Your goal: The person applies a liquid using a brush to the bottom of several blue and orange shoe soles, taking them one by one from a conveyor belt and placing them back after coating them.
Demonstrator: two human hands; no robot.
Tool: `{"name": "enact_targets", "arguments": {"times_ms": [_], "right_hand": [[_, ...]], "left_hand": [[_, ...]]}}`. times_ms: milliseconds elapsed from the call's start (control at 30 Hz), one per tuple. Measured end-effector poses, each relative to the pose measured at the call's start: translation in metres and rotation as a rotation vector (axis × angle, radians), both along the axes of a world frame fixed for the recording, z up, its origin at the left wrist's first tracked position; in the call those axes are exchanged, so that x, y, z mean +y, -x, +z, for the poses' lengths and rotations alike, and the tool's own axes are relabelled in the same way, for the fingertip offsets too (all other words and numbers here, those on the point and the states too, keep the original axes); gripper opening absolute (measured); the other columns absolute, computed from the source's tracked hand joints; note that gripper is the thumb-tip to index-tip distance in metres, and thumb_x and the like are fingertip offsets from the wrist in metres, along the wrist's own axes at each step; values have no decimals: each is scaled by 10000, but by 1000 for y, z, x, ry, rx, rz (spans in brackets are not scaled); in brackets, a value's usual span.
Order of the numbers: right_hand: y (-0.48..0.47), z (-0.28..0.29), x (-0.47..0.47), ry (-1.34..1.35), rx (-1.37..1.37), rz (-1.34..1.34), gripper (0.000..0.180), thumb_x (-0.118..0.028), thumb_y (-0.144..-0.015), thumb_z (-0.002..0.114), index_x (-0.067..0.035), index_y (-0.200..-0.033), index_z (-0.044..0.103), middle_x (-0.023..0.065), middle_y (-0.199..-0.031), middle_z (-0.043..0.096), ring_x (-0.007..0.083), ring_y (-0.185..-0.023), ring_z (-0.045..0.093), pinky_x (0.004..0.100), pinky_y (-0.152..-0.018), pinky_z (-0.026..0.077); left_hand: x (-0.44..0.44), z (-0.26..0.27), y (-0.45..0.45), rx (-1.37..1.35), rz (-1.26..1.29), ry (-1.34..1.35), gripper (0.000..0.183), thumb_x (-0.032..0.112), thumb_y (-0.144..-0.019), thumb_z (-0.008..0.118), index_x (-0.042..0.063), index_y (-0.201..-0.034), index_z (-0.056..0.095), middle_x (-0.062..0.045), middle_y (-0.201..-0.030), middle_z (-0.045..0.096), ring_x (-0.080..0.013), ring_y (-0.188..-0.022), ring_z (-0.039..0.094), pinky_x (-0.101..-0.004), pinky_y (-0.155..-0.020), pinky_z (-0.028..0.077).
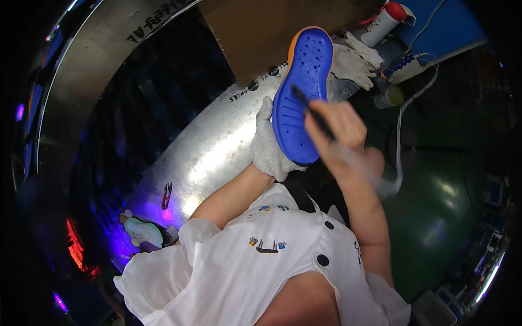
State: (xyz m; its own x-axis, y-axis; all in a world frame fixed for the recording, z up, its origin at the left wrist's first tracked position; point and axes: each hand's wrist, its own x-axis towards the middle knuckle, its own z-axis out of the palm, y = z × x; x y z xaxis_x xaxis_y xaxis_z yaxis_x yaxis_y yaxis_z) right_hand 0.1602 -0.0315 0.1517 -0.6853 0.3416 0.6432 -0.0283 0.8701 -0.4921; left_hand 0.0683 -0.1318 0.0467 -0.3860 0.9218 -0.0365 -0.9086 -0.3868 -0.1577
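My left hand [271,150], in a pale knitted glove, grips a blue shoe sole [304,75] from its left side and heel end. The sole has an orange edge along its upper part, small holes towards the toe and raised ribs across the middle. Bare and slightly blurred, my right hand [344,132] holds a slim black brush [320,118]. The brush head lies over the middle of the sole; whether its bristles touch the surface cannot be told.
On the shiny metal table [216,142] lie thread snips [166,196], a brown board [261,36] and work gloves [352,65]. A red-lidded white bottle [383,26], a corded blue tool [397,67] and a jar [389,97] stand at right. Another person's gloved hand [142,234] is at lower left.
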Motion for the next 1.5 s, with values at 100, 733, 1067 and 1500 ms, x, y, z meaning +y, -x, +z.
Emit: {"name": "enact_targets", "arguments": {"times_ms": [100, 733, 1067, 1500], "right_hand": [[-21, 23, -11, 72, -40, 57, 192, -19, -734, 737, -26, -917, 681, 93, -823, 653, 208, -693, 615, 300, -613, 485], [-11, 9, -22, 539, 161, 2, 213, -14, -702, 736, -33, -909, 691, 87, -830, 680, 224, -698, 638, 314, -650, 504], [-17, 2, -42, 284, 167, 154, 188, 0, -726, 719, -23, -910, 685, 99, -768, 648, 239, -676, 648, 326, -664, 520], [-18, -10, -32, 827, 209, -1, 185, 9, -829, 668, 24, -1011, 636, 94, -884, 653, 147, -750, 632, 245, -682, 511]], "left_hand": [[-4, 34, -5, 14, 16, -5, 707, 605, -946, 314, 49, -1362, 445, -192, -1287, 545, -336, -1115, 579, -442, -971, 484], [-5, 32, -3, 74, 83, 44, 671, 582, -924, 412, 52, -1330, 478, -202, -1219, 580, -348, -1049, 611, -467, -911, 526], [-12, 52, 7, 325, 103, 114, 687, 585, -949, 367, 11, -1316, 459, -227, -1153, 581, -354, -974, 622, -477, -848, 543], [-10, 40, 28, 337, 58, -45, 892, 732, -867, 373, 26, -1413, 365, -239, -1357, 465, -389, -1195, 513, -538, -966, 472]]}}
